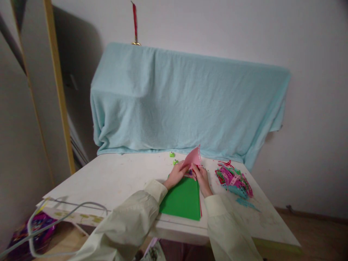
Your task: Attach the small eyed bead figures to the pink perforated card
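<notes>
A sheet of pink paper with a scalloped, perforated-looking edge stands tilted up over the table. My left hand is closed on its lower left part. Close beside it, my right hand has its fingers curled in at the paper's lower right. Bits of red and purple show between the two hands, too small and covered to name. Under both hands lies a stack of coloured paper, green on top, with a red edge peeking out on the right.
Two small green pieces with eye-like dots, one a green figure, sit behind my left hand. Right of my hands is a heap of cut paper strips. A grey cable crosses the left front edge. A light blue cloth hangs behind the white table.
</notes>
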Tool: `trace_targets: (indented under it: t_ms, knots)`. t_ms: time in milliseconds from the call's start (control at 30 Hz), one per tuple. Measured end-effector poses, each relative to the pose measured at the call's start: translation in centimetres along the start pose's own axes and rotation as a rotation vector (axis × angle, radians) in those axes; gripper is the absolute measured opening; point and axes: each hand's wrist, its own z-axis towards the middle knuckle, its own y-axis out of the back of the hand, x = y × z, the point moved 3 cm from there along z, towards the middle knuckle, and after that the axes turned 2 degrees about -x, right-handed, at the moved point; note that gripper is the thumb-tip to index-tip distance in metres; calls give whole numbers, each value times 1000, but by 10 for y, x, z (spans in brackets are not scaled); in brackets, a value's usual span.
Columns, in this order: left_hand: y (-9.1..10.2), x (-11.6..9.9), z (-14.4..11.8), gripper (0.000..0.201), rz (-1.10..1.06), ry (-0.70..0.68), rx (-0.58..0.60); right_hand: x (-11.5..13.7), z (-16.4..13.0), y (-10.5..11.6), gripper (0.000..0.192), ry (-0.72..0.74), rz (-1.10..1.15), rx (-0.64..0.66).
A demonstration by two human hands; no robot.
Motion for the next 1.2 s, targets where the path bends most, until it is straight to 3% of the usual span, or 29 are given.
trace_targets:
  t_ms: [667,1200]
  knots:
    - [0,4,0,27,35,-32,-10,-4,2,0,35,-25,87,-32]
    - [1,-4,-1,30,-7,29,-5,-13,5,2,44,-87,13,26]
